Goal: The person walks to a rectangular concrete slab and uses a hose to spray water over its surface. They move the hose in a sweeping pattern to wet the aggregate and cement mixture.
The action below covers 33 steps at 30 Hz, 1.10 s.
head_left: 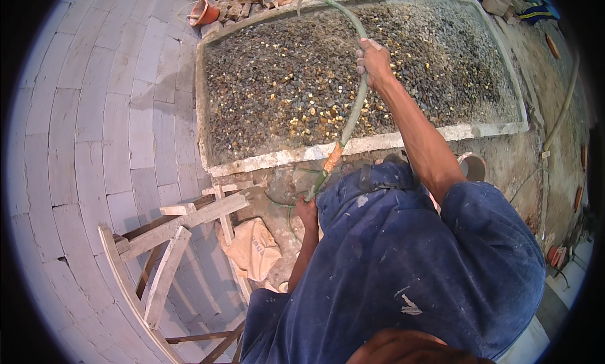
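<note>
Seen from overhead on a building site: blue paint-flecked work shirt (pixel 403 263) filling the lower frame, shoulders bent forward. Low at centre, left hand (pixel 308 210) closed around the lower run of a green hose (pixel 355 105), down by the thighs; fingers partly hidden behind the cloth, so grip looks wrapped but cannot be told for certain. Just above that hand, an orange joint (pixel 333 157) on the hose. To the left, a rough wooden trestle (pixel 170 238) leaning over pale block paving (pixel 94 112), with a crumpled tan sack (pixel 253 247) lying just beside it on the ground. Higher up, right hand (pixel 373 61) raised at arm's length and clamped on the upper run of the same hose, fingers curled fully round it. Hose arching from there up and left to its end near the far rim. Beneath it, a shallow rectangular concrete-edged bed (pixel 302 155) filled with dark and yellowish pebbles (pixel 283 86). Beyond the bed's far left corner, an orange bucket (pixel 203 12) tipped beside broken bricks.
</note>
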Each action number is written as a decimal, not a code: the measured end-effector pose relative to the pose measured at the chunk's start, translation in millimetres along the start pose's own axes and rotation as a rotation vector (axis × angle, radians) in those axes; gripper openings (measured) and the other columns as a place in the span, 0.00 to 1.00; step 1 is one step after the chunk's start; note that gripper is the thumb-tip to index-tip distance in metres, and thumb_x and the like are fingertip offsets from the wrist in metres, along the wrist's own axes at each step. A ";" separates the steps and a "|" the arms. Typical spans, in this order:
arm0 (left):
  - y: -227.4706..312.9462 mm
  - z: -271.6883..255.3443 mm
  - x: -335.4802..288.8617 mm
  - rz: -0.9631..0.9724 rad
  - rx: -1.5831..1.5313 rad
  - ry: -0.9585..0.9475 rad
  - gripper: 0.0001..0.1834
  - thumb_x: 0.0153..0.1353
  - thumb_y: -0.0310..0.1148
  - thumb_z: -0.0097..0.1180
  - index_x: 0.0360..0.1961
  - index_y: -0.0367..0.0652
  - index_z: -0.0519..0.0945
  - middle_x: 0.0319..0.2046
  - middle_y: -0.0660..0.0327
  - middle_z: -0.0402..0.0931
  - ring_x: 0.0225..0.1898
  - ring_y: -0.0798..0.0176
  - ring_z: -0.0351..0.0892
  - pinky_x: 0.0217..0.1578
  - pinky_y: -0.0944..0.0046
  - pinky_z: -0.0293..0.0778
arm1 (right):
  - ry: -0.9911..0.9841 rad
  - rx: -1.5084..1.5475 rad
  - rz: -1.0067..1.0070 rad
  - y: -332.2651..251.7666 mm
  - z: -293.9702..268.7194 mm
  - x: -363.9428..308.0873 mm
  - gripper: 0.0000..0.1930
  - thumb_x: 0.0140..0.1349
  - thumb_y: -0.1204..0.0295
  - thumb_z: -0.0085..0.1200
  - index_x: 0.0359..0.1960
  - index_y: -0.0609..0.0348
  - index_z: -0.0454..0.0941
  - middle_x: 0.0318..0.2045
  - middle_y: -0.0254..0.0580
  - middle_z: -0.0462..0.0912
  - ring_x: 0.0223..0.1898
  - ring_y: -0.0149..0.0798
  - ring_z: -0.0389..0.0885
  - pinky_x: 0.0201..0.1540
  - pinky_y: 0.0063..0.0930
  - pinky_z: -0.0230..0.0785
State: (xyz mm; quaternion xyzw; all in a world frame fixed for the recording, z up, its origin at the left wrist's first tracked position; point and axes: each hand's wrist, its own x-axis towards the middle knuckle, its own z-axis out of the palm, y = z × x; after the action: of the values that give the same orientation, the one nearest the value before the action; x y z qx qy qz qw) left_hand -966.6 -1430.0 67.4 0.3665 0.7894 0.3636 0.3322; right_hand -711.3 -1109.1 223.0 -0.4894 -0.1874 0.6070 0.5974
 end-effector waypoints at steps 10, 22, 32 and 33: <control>-6.1 -3.6 -8.1 0.171 0.060 0.060 0.13 0.53 0.31 0.54 0.29 0.28 0.73 0.17 0.49 0.73 0.20 0.58 0.70 0.25 0.57 0.66 | -0.011 0.021 0.058 12.4 -1.3 -7.6 0.10 0.65 0.65 0.45 0.42 0.58 0.68 0.18 0.31 0.66 0.13 0.23 0.58 0.11 0.18 0.54; -19.1 -12.6 -5.5 -0.030 0.059 -0.050 0.06 0.54 0.28 0.52 0.27 0.36 0.73 0.12 0.63 0.67 0.15 0.71 0.64 0.15 0.65 0.61 | 0.064 0.033 0.047 22.9 -23.5 -7.4 0.10 0.65 0.65 0.45 0.38 0.59 0.67 0.17 0.31 0.66 0.13 0.24 0.60 0.11 0.20 0.54; 4.4 -14.4 -9.9 0.054 0.025 -0.092 0.09 0.50 0.27 0.48 0.28 0.29 0.74 0.15 0.54 0.70 0.19 0.64 0.67 0.22 0.61 0.64 | 0.081 0.044 0.032 18.3 -30.6 -9.1 0.08 0.64 0.65 0.47 0.34 0.56 0.67 0.16 0.28 0.65 0.13 0.22 0.57 0.11 0.17 0.52; -1.9 -14.3 -8.7 0.061 0.026 -0.095 0.09 0.49 0.27 0.48 0.28 0.29 0.74 0.15 0.54 0.71 0.19 0.64 0.67 0.22 0.61 0.64 | 0.082 0.037 0.027 19.0 -30.5 -9.2 0.09 0.64 0.65 0.47 0.35 0.56 0.67 0.17 0.28 0.65 0.13 0.22 0.58 0.11 0.17 0.53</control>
State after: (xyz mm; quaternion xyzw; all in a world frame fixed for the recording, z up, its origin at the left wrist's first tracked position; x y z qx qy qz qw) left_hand -974.1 -1442.7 75.4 0.4114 0.7658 0.3454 0.3535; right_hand -698.4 -1132.4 197.2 -0.5052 -0.1450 0.5979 0.6052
